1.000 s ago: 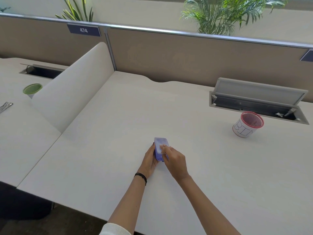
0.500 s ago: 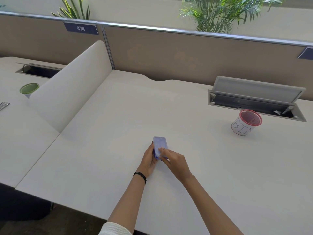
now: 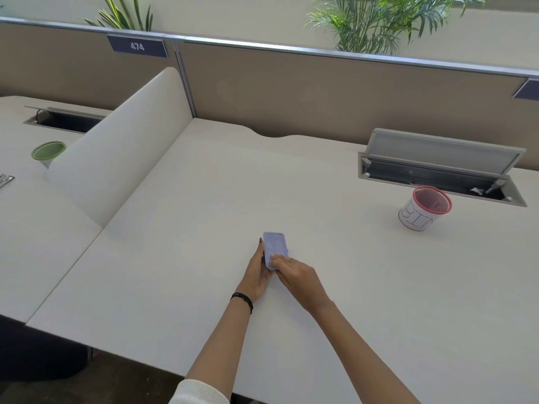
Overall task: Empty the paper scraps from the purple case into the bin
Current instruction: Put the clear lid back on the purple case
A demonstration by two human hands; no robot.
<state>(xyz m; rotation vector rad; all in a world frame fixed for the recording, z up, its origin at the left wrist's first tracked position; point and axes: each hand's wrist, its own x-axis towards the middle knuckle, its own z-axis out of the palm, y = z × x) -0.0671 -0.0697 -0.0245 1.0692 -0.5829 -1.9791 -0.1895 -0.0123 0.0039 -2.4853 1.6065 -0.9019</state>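
A small purple case [image 3: 274, 245] lies flat on the white desk [image 3: 204, 199], its lid closed. My left hand [image 3: 259, 272] cups its left side, thumb along the edge. My right hand [image 3: 294, 272] rests its fingers on the near end of the lid. No paper scraps show. The bin [image 3: 424, 207], a white cup with a red mesh rim and "BIN" written on it, stands upright far to the right, well apart from both hands.
An open cable tray [image 3: 437, 173] with its lid raised sits behind the bin. A curved white divider [image 3: 116, 158] borders the desk on the left; beyond it stands a green cup [image 3: 48, 151]. A tan partition [image 3: 320, 97] runs along the back.
The case's lid, raised a second ago with pale contents showing, now lies closed and flat. Both hands stay on the case in nearly the same place.
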